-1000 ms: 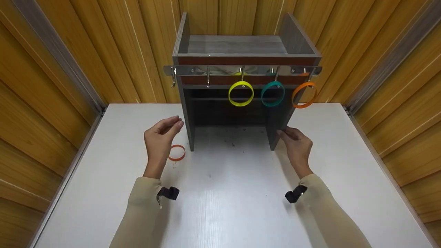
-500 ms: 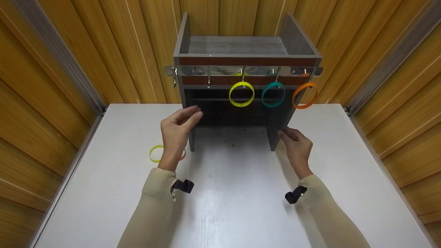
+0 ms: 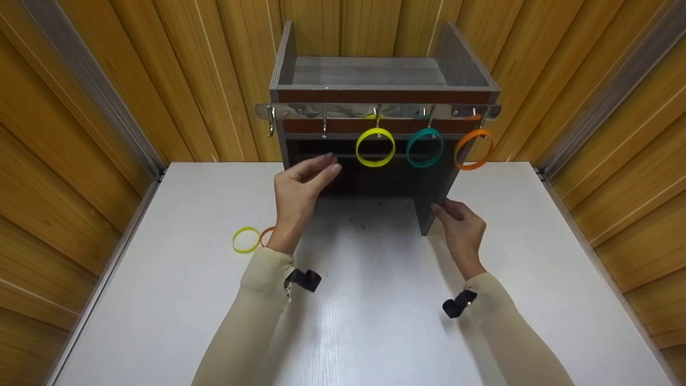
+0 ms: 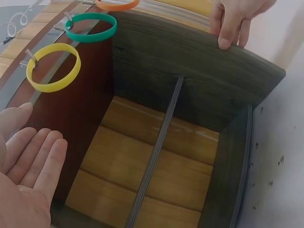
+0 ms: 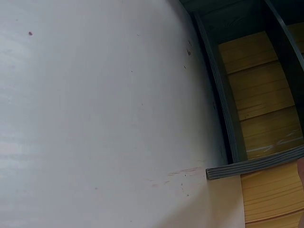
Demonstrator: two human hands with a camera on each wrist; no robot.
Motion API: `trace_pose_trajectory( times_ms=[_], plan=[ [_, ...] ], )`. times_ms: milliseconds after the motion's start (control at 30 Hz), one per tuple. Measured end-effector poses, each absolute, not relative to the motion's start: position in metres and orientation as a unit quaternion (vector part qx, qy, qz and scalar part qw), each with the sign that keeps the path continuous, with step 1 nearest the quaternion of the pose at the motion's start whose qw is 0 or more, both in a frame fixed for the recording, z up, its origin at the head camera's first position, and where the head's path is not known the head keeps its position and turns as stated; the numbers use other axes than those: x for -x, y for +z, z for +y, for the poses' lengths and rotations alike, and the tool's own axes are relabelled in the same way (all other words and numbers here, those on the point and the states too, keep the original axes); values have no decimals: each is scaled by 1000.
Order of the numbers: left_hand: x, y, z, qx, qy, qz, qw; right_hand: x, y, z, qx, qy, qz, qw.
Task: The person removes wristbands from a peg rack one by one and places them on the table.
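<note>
My left hand (image 3: 300,201) is raised in front of the left part of a grey shelf unit (image 3: 386,88), below the rail. Its fingers (image 4: 35,159) are extended with the thumb apart, and nothing shows between them. My right hand (image 3: 460,225) grips the front edge of the unit's right side panel low down, thumb (image 4: 225,40) on the inner face. Along the unit's front runs a metal hook rail (image 3: 348,111). From its hooks hang a yellow ring (image 3: 375,164), a teal ring (image 3: 425,164) and an orange ring (image 3: 470,167). The two leftmost hooks bear nothing.
A second yellow ring (image 3: 234,239) lies on the white table (image 3: 161,300), left of the unit. Beside it lies an orange-red ring (image 3: 262,236), partly hidden by my left wrist. Wood-look panels (image 3: 69,177) wall in the back and sides.
My left hand has moved right and forward, from beside the unit to in front of it. This uncovers the yellow ring on the table. My right hand stays on the panel.
</note>
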State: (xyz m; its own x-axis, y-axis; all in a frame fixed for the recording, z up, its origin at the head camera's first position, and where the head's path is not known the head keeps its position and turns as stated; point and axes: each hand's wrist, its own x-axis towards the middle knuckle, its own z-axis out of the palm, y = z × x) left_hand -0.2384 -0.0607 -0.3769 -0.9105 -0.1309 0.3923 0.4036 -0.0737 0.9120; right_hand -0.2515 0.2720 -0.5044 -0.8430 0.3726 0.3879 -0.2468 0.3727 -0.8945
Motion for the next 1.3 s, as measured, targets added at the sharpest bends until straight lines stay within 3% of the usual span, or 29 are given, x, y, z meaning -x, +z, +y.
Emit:
trace_pose_trajectory(
  times_ms=[700,1300],
  plan=[
    [249,-361,-28,120,-778,-601,136,250,-503,272,27,559,-781,275],
    [240,-349,-25,146,-795,-569,153,251,-501,265,66,556,-781,277]
  ],
)
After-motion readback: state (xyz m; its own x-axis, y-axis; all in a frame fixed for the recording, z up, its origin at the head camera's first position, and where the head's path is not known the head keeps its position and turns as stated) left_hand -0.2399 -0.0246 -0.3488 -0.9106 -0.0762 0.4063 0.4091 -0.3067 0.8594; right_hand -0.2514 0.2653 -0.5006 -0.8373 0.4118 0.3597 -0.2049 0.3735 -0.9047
